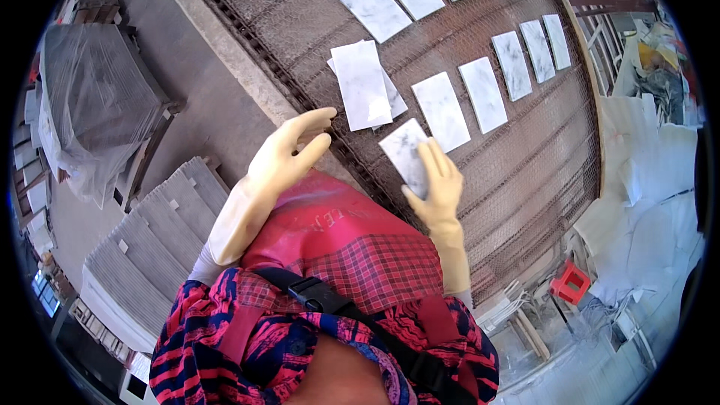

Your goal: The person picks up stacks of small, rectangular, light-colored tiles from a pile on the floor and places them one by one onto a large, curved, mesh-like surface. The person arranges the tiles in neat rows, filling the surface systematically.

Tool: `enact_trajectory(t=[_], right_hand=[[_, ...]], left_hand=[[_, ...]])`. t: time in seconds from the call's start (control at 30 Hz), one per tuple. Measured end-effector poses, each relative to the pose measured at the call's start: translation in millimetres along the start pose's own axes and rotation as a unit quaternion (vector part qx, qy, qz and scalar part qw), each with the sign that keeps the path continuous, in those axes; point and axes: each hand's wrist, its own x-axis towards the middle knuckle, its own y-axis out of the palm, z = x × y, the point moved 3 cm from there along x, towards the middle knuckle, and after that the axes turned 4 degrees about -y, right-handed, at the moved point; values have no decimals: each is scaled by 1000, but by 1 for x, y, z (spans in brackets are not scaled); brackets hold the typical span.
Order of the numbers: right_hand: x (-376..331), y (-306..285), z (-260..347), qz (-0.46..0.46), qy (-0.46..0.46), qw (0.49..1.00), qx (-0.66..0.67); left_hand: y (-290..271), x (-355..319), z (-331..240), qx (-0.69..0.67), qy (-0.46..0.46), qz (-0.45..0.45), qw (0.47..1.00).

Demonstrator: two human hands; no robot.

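Note:
My right hand (441, 187), in a pale yellow rubber glove, grips a white marble tile (403, 147) with grey veins by its right side, fingers on the face and thumb at the lower edge. The tile is above the near edge of a wire-mesh conveyor (536, 154); whether it touches the mesh I cannot tell. My left hand (292, 148), gloved alike, is held empty at the conveyor's edge, thumb apart from the fingers. Just beyond it, a white tile (361, 84) lies askew over another tile (395, 96). To the right of these lies a veined tile (441, 111).
Several more marble tiles (484, 94) lie in rows across the mesh. A chain (281, 79) runs along the conveyor's left edge, beside a concrete ledge (225, 41). Stacked grey slabs (154, 236) and a plastic-wrapped stack (97, 97) stand at left. A red plastic stool (570, 283) is at right.

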Motion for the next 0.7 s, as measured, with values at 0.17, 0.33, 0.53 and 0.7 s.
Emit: enact_trajectory(t=[0.17,0.33,0.53,0.7], right_hand=[[4,18,8,45,55,996,-53],[41,7,30,-53,50,997,26],[145,61,81,29,134,988,-75],[189,61,77,126,217,960,-120]], left_hand=[[1,11,-23,17,53,-22,998],[-3,11,-9,-11,57,-57,997],[-3,-3,4,31,33,-38,998],[-18,-13,6,28,21,-63,997]])
